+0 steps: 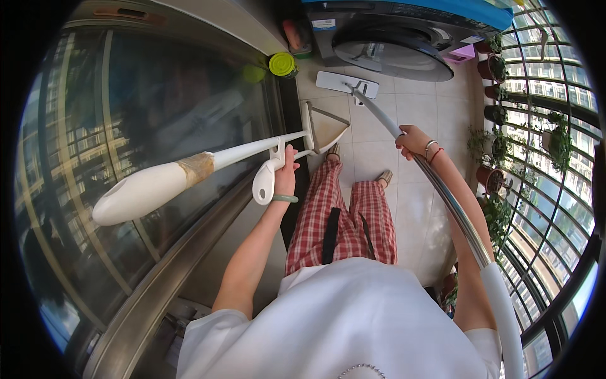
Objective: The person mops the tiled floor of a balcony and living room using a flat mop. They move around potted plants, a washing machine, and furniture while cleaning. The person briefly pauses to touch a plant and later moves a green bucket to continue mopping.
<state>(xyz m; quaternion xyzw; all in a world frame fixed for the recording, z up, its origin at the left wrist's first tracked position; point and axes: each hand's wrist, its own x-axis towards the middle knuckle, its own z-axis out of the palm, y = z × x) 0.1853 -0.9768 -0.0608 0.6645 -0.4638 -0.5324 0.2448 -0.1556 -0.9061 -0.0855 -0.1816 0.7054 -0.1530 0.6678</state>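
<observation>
Down the right half of the frame, a mop (452, 208), with head (330, 81) flat on the tiled floor (413, 107) at upper centre. Clasped partway along in the right hand (413, 142), closed around it; looks gripped there to steer from near the head. Left of centre, a dustpan (327, 129), its white handle (263, 192) clamped in the left hand (288, 167), with a fat-gripped shaft (145, 189) seemingly hooked alongside, presumably to carry both in one grasp. Farther up, washing machine (328, 45) and green-lidded container (282, 64); at right, potted plants (490, 179).

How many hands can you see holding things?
2: the left hand on the white handle with a hole, and the right hand around the mop pole. Neither is hidden.
</observation>
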